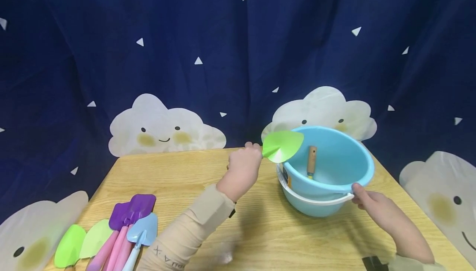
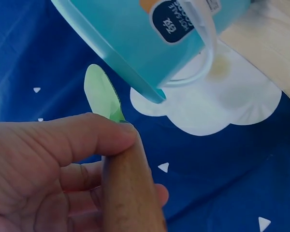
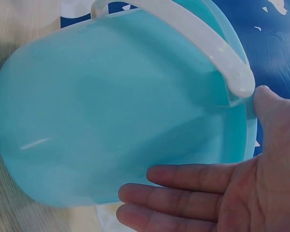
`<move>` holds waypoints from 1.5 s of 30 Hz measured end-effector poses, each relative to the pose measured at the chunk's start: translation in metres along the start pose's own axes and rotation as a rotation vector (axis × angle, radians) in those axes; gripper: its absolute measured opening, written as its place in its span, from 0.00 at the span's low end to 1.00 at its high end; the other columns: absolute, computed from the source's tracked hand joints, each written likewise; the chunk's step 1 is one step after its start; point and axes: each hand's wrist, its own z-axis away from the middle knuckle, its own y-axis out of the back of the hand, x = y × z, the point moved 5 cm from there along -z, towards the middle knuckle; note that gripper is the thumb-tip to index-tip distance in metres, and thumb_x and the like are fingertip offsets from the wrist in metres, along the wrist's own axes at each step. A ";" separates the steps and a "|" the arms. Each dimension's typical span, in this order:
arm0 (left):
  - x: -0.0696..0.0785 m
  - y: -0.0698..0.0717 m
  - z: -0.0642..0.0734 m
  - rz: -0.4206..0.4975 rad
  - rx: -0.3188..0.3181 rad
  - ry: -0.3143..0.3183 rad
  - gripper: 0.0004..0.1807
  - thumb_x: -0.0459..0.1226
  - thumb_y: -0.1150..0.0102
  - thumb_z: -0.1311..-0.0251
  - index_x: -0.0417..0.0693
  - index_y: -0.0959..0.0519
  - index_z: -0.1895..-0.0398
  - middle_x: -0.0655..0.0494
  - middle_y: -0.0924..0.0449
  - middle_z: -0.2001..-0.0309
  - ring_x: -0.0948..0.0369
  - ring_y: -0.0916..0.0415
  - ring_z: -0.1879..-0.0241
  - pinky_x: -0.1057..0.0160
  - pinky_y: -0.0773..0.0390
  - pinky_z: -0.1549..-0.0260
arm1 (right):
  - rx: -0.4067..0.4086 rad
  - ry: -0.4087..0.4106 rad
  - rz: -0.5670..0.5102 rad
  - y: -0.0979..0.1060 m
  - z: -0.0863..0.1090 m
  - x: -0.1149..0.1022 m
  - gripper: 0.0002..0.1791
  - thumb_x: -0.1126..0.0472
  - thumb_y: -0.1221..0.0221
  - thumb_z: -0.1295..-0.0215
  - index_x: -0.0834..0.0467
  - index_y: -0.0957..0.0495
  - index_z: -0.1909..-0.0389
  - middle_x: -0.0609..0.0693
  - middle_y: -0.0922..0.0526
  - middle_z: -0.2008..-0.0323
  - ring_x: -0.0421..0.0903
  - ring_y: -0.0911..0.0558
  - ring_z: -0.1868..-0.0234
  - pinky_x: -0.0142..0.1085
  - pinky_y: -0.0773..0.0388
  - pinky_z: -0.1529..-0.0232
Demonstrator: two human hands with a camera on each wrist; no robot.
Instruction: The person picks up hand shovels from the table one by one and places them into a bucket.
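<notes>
My left hand (image 1: 243,165) grips a toy trowel by its wooden handle (image 2: 130,193). The trowel's bright green blade (image 1: 282,145) overlaps the left rim of a light blue bucket (image 1: 366,172) in the head view. Inside the bucket, a wooden handle (image 1: 312,159) leans up; its lower end is hidden. At the near right rim, my right hand (image 1: 383,213) holds the bucket, thumb on the rim and fingers extended along the outer wall (image 3: 87,106). A white bail handle (image 1: 316,200) hangs down around the bucket's outside.
Several toy shovels lie at the table's near left: two purple blades (image 1: 139,209) with pink handles, a light blue one (image 1: 144,229), and green blades (image 1: 70,246). The wooden table (image 1: 178,176) ends before a dark blue curtain (image 1: 208,27) with white triangles and clouds.
</notes>
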 end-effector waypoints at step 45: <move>0.112 -0.015 -0.053 -0.370 -0.526 -0.240 0.30 0.47 0.53 0.38 0.74 0.49 0.35 0.68 0.26 0.51 0.63 0.27 0.60 0.54 0.32 0.56 | 0.033 0.000 -0.016 -0.002 0.003 -0.002 0.41 0.43 0.75 0.31 0.81 0.40 0.46 0.71 0.25 0.56 0.65 0.25 0.55 0.59 0.35 0.54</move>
